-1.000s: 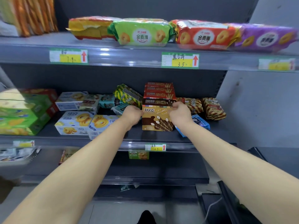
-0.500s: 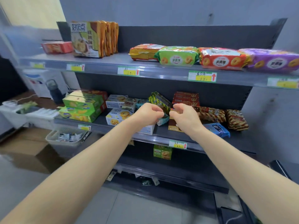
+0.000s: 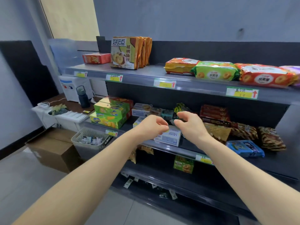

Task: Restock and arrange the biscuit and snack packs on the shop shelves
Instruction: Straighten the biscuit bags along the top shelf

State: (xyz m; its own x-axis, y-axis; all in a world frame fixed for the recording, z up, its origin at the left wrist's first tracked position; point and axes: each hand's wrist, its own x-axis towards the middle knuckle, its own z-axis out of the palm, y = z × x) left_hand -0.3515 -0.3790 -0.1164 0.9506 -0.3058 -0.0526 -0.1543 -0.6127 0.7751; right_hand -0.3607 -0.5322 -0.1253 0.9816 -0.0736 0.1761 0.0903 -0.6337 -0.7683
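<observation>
You're getting soft, even light coming down from above, so the top shelf (image 3: 155,69) is sitting bright and its clear price strip (image 3: 194,86) is throwing white glare, while the bottom shelf (image 3: 211,189) is sinking into shadow. The wide lens is bending the shelf lines and stretching everything toward the edges. Motion blur is smearing the price tags (image 3: 164,83) and ghosting the top of the green boxes (image 3: 112,105), and the floor (image 3: 24,176) is picking up a dull sheen.
</observation>
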